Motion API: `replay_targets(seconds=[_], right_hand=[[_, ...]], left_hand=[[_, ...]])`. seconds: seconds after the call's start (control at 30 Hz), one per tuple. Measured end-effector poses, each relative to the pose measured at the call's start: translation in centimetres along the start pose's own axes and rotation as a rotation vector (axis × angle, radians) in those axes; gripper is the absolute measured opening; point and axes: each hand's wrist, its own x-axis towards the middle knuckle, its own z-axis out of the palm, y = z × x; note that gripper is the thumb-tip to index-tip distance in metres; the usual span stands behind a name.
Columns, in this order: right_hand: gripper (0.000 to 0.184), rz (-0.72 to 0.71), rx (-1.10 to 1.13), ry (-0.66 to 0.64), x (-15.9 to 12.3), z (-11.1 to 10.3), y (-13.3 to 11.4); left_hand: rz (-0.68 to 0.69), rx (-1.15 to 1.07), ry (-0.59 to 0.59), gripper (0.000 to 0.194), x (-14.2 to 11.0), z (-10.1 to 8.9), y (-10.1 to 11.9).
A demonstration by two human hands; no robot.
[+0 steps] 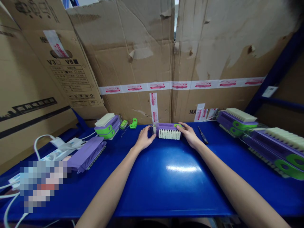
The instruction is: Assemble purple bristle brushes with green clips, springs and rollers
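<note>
A purple brush unit [166,126] with a row of pale bristles facing me lies at the back middle of the blue table. My left hand [143,138] grips its left end, where a clear part shows, with thumb and fingers around it. At the other end, my right hand [189,134] holds the unit, its thumb by the green patch. Some of the right fingers are hidden behind it. A screwdriver [203,135] lies just to the right of that hand. Left of my left hand sit a green clip-shaped part [133,123] and a small green-yellow piece [123,124].
Purple and green brush units stand at left [108,128] and right [236,123]. A purple cover with bristles [86,153] lies beside a white power strip [59,152] with cables. Cardboard walls [137,63] close off the back. A blurred patch covers the lower left.
</note>
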Motion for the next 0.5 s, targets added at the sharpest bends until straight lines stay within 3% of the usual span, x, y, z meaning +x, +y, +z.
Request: replay_targets(seconds=[0.17, 0.3, 0.5], right_hand=[[0.048, 0.006, 0.018, 0.006, 0.0, 0.0, 0.0], [0.052, 0.01, 0.011, 0.006, 0.0, 0.0, -0.1], [0.053, 0.002, 0.012, 0.01, 0.0, 0.2, -0.2]], left_hand=[[-0.034, 0.17, 0.142, 0.038, 0.4, -1.3, -0.7], [0.004, 0.406, 0.226, 0.039, 0.5, -2.7, -1.3], [-0.072, 0.59, 0.215, 0.044, 0.5, -3.7, -2.3]])
